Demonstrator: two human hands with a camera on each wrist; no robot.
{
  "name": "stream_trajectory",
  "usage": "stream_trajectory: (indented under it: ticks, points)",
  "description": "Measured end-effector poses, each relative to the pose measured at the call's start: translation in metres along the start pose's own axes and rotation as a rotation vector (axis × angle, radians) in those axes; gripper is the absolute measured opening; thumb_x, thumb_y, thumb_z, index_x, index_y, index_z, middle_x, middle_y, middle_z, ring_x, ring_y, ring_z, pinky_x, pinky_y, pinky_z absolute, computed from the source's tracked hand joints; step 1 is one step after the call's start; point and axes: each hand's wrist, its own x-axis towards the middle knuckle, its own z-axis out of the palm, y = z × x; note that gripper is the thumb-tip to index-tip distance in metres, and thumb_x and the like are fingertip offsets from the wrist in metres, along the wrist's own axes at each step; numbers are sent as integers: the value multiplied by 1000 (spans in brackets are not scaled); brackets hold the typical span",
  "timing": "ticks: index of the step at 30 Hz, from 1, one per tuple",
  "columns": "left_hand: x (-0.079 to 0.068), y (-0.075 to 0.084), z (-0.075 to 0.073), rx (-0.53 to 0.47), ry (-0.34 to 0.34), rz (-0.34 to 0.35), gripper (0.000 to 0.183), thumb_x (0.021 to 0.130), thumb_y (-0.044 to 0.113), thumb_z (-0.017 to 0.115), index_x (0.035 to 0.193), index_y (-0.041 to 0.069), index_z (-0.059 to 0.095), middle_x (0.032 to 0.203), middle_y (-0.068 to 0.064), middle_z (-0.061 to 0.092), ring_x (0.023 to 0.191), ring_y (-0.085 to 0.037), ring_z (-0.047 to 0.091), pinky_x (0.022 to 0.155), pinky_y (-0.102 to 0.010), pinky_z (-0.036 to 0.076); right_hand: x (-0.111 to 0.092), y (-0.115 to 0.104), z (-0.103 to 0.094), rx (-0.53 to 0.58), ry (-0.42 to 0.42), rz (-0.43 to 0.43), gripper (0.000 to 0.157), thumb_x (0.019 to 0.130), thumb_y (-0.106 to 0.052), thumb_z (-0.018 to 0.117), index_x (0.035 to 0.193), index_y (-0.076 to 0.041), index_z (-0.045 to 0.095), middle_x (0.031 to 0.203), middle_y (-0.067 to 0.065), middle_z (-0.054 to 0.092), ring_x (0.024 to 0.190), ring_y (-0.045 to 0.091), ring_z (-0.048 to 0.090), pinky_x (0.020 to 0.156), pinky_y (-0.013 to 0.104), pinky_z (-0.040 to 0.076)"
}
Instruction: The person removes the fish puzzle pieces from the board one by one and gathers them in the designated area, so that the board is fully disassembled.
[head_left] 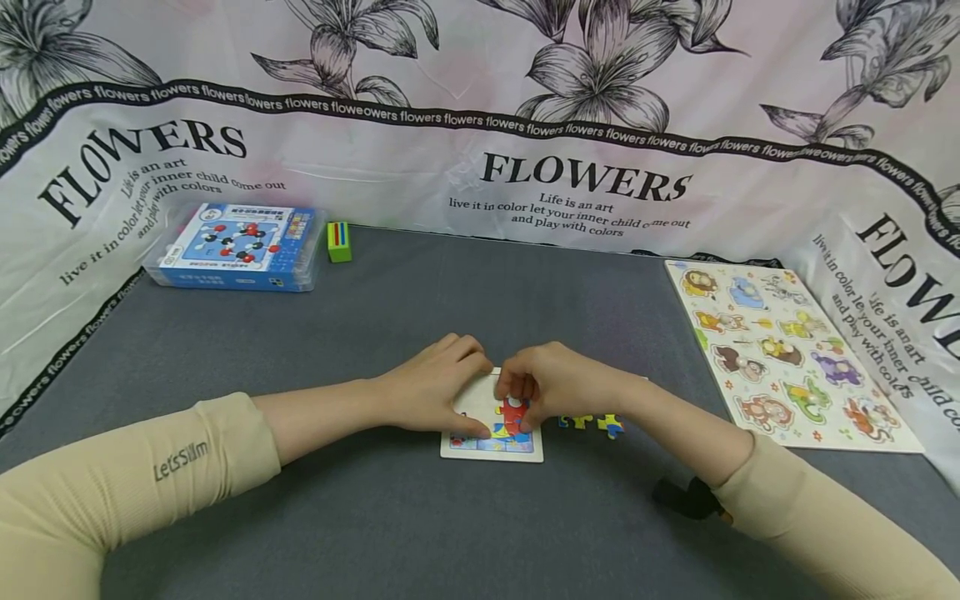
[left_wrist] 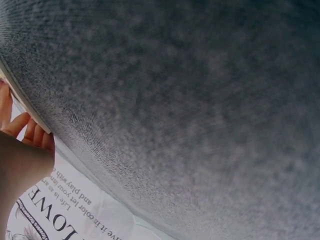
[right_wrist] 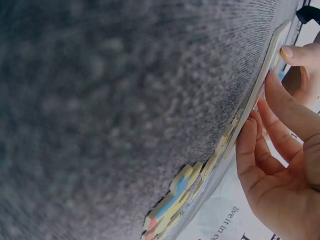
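A small jigsaw puzzle board (head_left: 491, 456) with a pale frame lies at the middle of the table, coloured pieces along its near side. My left hand (head_left: 431, 387) grips its left side, thumb on the near part and fingers at the far edge. The left wrist view shows those fingers at the edge of the board (left_wrist: 25, 102). Over the board, my right hand (head_left: 573, 379) pinches a red puzzle piece (head_left: 513, 414) between thumb and curled fingers, partly hiding it. Right of the board lie loose puzzle pieces (head_left: 611, 426), stacked in the right wrist view (right_wrist: 172, 197).
A board with cartoon animals (head_left: 795, 358) lies at the right. At the back left sit a blue-labelled plastic box (head_left: 232, 246) and a small green block (head_left: 339, 242) with coloured stripes. A dark object (head_left: 686, 498) shows beside the right sleeve. Flower-printed cloth (head_left: 420, 175) borders the back.
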Motion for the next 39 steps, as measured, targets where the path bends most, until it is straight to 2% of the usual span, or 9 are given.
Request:
stream_trajectory:
  ticks: [6,12,19,25,33,39]
  points:
    - [2,4,-2,4,-12,-38,67,77,57,77,123,10,59,120,-2,54,103,-16,46,83,-27,40,2,-1,1,11,2,3,34,72,-14,88,98,-17,67,87,-3,66,81,9,60,74,23,53]
    - [11,15,-1,-36,-12,-91,65,76,55,77,119,9,60,116,-2,55,101,-15,45,83,-27,39,4,-1,3,31,1,10,35,70,-11,88,97,-16,66,86,-3,66,80,10,61,74,23,53]
    - [15,19,6,43,33,-68,62,76,60,76,112,12,60,110,-1,55,96,-15,45,84,-27,40,4,-1,3,6,10,-17,35,69,-12,89,94,-16,66,85,-4,66,80,9,62,74,22,53]
    - [15,19,7,38,45,-65,62,75,61,76,109,12,59,110,-1,54,97,-15,45,86,-28,41,3,1,2,17,18,-26,35,70,-9,88,95,-17,65,86,-4,66,81,10,61,74,23,53]
    - [17,18,9,27,52,-81,62,76,65,74,110,15,60,110,3,54,97,-12,43,83,-25,39,-1,2,-2,74,18,-33,19,82,-7,78,94,-18,67,85,-5,71,75,5,65,70,23,55]
    - [18,18,9,38,55,-74,63,76,64,74,112,15,60,112,2,55,98,-13,44,84,-25,40,-2,2,-6,122,21,-42,17,84,-5,76,95,-16,68,84,-2,72,75,6,66,71,24,56]
